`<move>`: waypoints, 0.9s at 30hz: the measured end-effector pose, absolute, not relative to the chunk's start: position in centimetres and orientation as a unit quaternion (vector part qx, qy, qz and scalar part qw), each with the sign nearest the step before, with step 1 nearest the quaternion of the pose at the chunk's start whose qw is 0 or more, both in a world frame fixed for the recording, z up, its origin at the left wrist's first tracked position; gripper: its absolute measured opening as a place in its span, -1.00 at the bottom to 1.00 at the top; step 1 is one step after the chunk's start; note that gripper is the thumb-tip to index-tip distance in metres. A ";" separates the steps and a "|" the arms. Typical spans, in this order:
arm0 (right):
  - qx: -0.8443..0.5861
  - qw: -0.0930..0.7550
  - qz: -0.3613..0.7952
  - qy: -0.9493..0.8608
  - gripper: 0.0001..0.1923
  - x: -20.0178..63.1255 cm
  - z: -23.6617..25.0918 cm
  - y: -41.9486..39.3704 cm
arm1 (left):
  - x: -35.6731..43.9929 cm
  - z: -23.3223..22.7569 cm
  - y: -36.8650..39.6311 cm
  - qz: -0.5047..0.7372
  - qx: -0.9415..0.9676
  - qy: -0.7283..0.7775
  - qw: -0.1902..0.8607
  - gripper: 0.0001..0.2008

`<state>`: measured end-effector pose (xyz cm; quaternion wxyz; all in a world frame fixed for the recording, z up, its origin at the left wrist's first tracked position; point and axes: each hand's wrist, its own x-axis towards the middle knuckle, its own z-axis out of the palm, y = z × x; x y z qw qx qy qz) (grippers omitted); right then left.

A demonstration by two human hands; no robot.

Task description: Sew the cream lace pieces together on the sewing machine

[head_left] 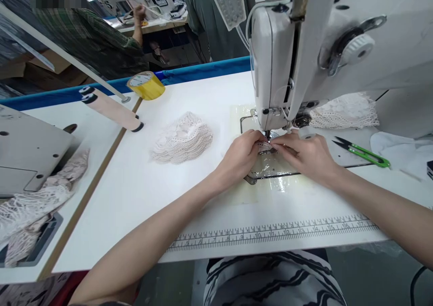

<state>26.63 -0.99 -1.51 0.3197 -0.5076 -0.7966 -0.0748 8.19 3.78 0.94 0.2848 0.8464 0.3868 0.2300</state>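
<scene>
My left hand (244, 155) and my right hand (306, 155) meet under the head of a white sewing machine (272, 67), close to its needle and presser foot (267, 134). Between them is a small piece of pale lace (264, 147), pinched by the fingers of both hands; most of it is hidden by the fingers. The machine bed (275, 167) under my hands is covered with clear film or tape. To the left lies a pile of white and pale pink lace pieces (184, 139). More lace (345, 112) lies behind my right hand, under the machine arm.
Green-handled thread snips (363, 151) and white cloth (402, 150) lie at right. A yellow tape roll (149, 87) and a pink thread cone (110, 109) sit at back left. A printed ruler (270, 234) runs along the front edge. Other people work beyond the table.
</scene>
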 end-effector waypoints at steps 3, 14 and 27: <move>-0.518 0.315 -0.044 -0.794 -0.79 26.4 -1.3 -1.0 | 8.4 1.4 3.6 0.235 0.834 0.399 0.299 -0.74; -0.542 0.371 0.057 -0.752 -0.83 26.5 -1.6 -1.2 | 7.4 1.0 3.5 0.195 0.883 0.348 0.247 -0.75; -0.442 0.304 -0.123 -0.835 -0.85 26.6 -1.2 -2.4 | 6.2 0.0 2.1 0.201 0.949 0.242 -0.030 -0.74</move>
